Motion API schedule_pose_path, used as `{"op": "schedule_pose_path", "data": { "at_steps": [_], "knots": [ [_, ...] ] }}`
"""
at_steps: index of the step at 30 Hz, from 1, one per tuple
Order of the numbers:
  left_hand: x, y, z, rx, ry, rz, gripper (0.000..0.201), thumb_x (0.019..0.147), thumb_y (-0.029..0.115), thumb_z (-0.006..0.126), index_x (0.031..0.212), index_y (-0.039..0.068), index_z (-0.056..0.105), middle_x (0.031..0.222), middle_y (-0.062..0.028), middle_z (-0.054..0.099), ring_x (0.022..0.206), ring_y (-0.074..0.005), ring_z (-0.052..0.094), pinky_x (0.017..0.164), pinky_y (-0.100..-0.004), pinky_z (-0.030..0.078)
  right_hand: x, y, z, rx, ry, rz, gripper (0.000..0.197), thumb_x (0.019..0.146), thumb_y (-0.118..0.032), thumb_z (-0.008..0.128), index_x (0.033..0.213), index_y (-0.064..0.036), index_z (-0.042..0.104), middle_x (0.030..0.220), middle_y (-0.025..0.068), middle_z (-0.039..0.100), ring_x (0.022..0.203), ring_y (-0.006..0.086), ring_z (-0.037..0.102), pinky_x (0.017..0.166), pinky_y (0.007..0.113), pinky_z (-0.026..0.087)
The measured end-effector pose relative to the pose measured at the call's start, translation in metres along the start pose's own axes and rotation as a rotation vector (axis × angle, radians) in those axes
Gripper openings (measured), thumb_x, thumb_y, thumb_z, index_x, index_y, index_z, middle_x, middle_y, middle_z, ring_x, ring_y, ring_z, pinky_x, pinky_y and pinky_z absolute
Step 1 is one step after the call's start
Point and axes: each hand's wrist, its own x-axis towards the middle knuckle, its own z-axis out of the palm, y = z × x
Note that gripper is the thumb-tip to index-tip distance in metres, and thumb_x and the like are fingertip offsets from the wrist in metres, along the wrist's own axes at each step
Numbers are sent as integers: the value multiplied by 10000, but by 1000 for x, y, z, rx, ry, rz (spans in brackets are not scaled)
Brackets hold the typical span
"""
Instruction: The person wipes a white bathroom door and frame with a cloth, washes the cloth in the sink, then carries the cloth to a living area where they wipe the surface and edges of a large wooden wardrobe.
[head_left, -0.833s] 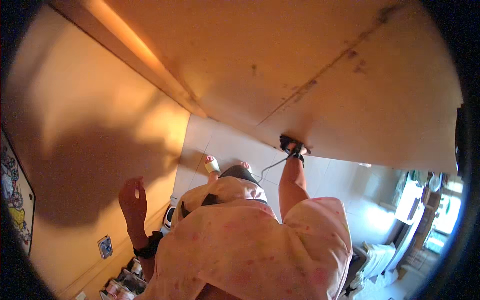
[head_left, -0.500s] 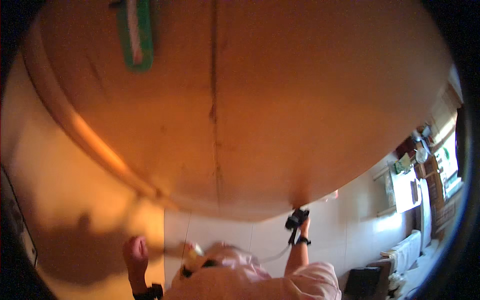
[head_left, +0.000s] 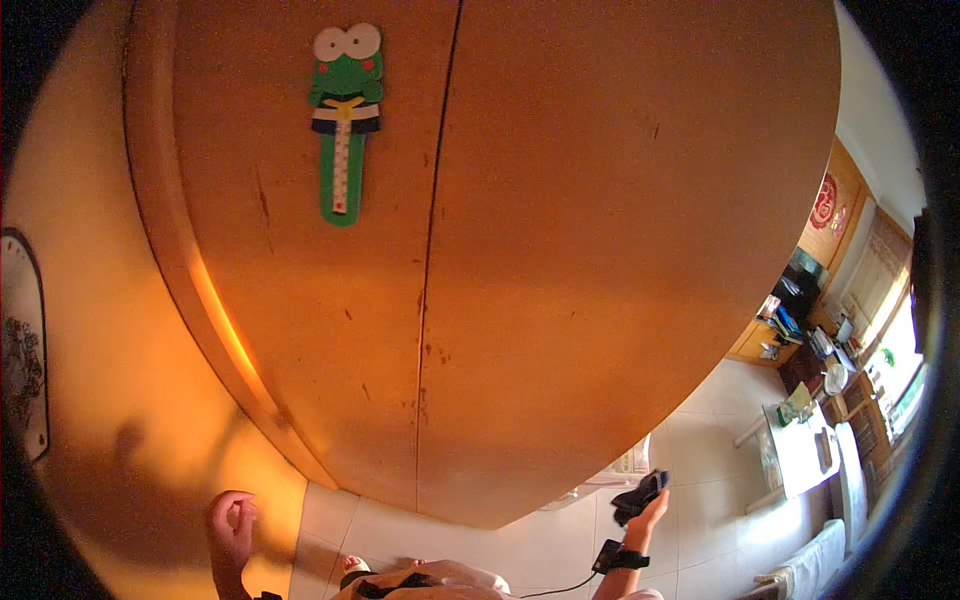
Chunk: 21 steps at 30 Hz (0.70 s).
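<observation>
A tall orange-brown wooden panel with a vertical seam fills most of the view. Fixed to it at upper left is a green frog-shaped thermometer. My right hand, low on the right, grips a black object whose kind I cannot make out, beside the panel's lower right edge. A small black box with a thin cable is at that wrist, next to a black band. My left hand hangs at lower left near the yellow-lit wall, its fingers curled and nothing visible in them.
Pale floor tiles run below the panel and to the right. Beyond stand a white table with items on it, a wooden cabinet and a bright window. A patterned white board is at far left.
The view has shifted, so the whole frog thermometer now shows lower in the picture. My right hand with the black object appears farther right and lower; my left hand stays curled.
</observation>
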Motion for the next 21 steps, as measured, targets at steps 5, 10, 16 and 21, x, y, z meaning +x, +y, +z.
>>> {"op": "schedule_pose_path", "data": {
  "at_steps": [5, 10, 16, 21],
  "knots": [
    [3, 9, -38, 20, 11, -52, 140, 933, 78, 477, 978, -17, 569, 871, -100, 576, 744, -167, 581, 689, -288, 493, -27, -89, 68, -96, 50, -423, 475, 912, -347, 502, 1261, -26, 524, 1195, 113, 546, 1051, 245, 541, 877, 372, 454],
    [3, -18, -72, 25, -39, -21, 166, 935, 117, 491, 987, -19, 569, 906, -98, 576, 752, -170, 578, 682, -294, 502, -105, -179, 108, -98, -29, -606, 441, 907, -214, 564, 1294, -12, 502, 1235, 106, 540, 1151, 237, 500, 953, 366, 422],
    [-5, -63, -125, -62, -104, 45, 230, 940, 128, 545, 1087, -42, 592, 935, -96, 638, 813, -207, 610, 734, -295, 513, -171, -250, 214, -390, -141, -1246, 483, 841, -98, 638, 1296, -10, 504, 1214, 97, 566, 1068, 209, 551, 945, 333, 428],
    [-5, -109, -147, -143, -126, -102, 241, 931, 168, 575, 1074, -22, 612, 911, -112, 637, 794, -203, 614, 723, -311, 524, -125, -250, 322, -452, -29, -1580, 582, 882, -240, 614, 1391, -70, 385, 1286, 183, 512, 1178, 290, 487, 1017, 425, 360]
  ]
}}
